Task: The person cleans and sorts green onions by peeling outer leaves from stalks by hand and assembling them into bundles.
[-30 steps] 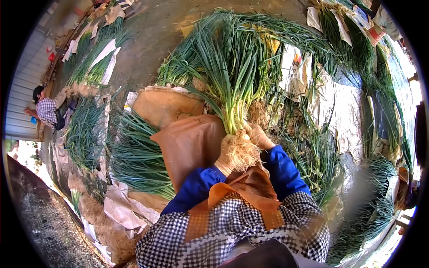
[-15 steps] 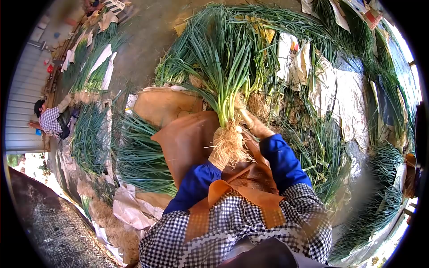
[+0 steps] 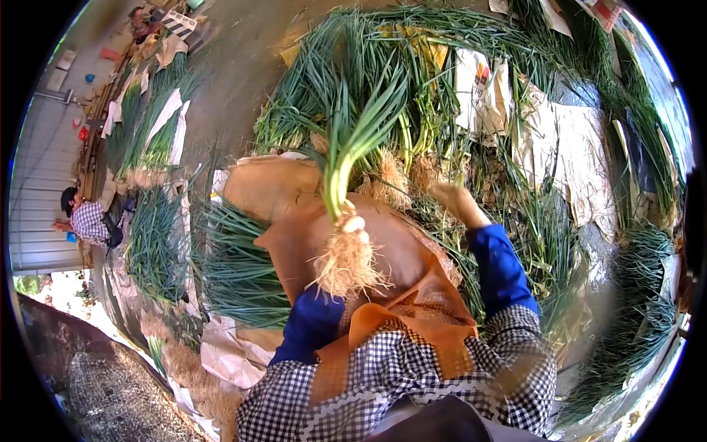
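Note:
My left hand (image 3: 352, 222) grips a bunch of green garlic (image 3: 340, 173) just above its roots, over my lap. The fingers wrap round the stem bases, while the sleeve and a tangle of pale roots hide the rest of the hand. Long leaves fan away from me. To the right, my right hand (image 3: 458, 202) is apart from the bunch, its fingers stretched toward the left. A small yellow-green tip shows beside them; I cannot tell whether the hand touches it. A brown apron (image 3: 390, 243) covers my lap below the bunch.
A large heap of green stalks (image 3: 294, 96) lies ahead, roots toward me. Another pile (image 3: 243, 258) lies at my left. White sacks (image 3: 563, 162) spread at the right. At the far left a person (image 3: 88, 217) in a checked shirt sits by more bundles.
The bunch in my left hand has moved left and slightly toward me. My right hand has come away from its stems and moved to the right.

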The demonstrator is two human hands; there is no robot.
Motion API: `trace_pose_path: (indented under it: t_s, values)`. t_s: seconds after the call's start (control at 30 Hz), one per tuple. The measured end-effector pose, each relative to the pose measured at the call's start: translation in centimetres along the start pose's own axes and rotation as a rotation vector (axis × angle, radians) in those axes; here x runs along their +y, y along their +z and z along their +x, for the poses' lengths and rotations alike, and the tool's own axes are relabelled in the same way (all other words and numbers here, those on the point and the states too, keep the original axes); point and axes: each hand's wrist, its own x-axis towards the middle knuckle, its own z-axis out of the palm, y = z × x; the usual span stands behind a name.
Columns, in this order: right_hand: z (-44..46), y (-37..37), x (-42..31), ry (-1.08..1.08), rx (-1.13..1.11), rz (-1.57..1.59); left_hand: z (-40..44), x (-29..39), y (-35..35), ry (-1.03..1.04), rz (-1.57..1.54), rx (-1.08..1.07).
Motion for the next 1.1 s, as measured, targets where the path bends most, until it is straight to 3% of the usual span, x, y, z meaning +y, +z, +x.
trace_pose_path:
  t_s: [0.03,0.07,0.13,0.17,0.27,0.3,0.33,0.4,0.47,0.53,0.6,0.63,0.67,0.73,0.8,0.93,1.0,1.07,1.1]
  values:
    - [1.9,0.1,-1.1,0.057,0.022,-0.09,0.2,-0.5,2.3,0.03,0.052,-0.111]
    - [4.3,-0.7,-4.7,0.322,-0.041,-0.096,0.7,-0.4,4.7,0.054,0.11,-0.228]
    - [9.8,2.5,-1.6,0.235,0.128,-0.381,0.9,1.1,8.7,0.072,0.396,-0.234]
    - [11.3,3.7,-1.0,0.213,0.194,-0.377,1.2,1.1,9.7,0.096,0.469,-0.207]
    - [13.7,4.9,-1.1,0.201,0.134,-0.415,2.7,2.0,7.6,0.182,0.54,-0.096]
    - [14.4,4.8,-0.5,0.116,0.152,-0.357,2.9,1.5,6.5,0.288,0.581,0.04]
    - [14.7,3.6,-1.8,0.221,0.128,-0.292,2.9,2.8,4.3,0.305,0.626,0.18]
    - [11.7,-1.2,-4.8,0.242,0.2,0.218,3.3,3.0,2.0,0.267,0.69,0.276]
    - [9.0,-4.9,-5.0,0.002,0.236,0.448,4.5,0.3,1.6,0.297,0.669,0.412]
    - [5.5,-7.6,-6.0,-0.038,0.036,0.511,5.1,-1.7,0.8,0.061,0.542,0.398]
    - [3.7,-5.3,-4.2,0.01,-0.014,0.678,5.7,-1.8,-8.7,-0.128,0.225,0.22]
    - [2.8,-4.0,-3.8,-0.018,0.004,0.647,6.2,-5.2,-5.8,-0.114,0.259,0.352]
    - [2.0,-3.0,-3.6,-0.047,0.018,0.615,6.0,-6.5,-6.9,-0.108,0.286,0.35]
    - [1.4,-1.6,-1.9,0.115,0.025,0.412,6.1,-7.3,-8.6,-0.17,0.412,0.476]
    - [1.6,-0.5,-2.6,0.165,0.199,-0.528,6.0,-8.0,-8.6,-0.108,0.638,0.62]
    - [1.4,0.9,-3.5,0.093,-0.001,-1.006,6.5,-8.6,-11.0,0.101,0.874,0.673]
    - [0.3,1.5,-2.6,-0.063,-0.022,-0.996,6.7,-8.5,-10.8,0.163,0.96,0.708]
    - [-3.1,0.7,-3.8,-0.023,0.055,-0.549,6.9,-7.9,-10.6,0.142,0.708,0.715]
    - [-6.0,-0.7,-6.0,0.114,0.07,-0.284,6.9,-7.3,-11.3,0.092,0.569,0.65]
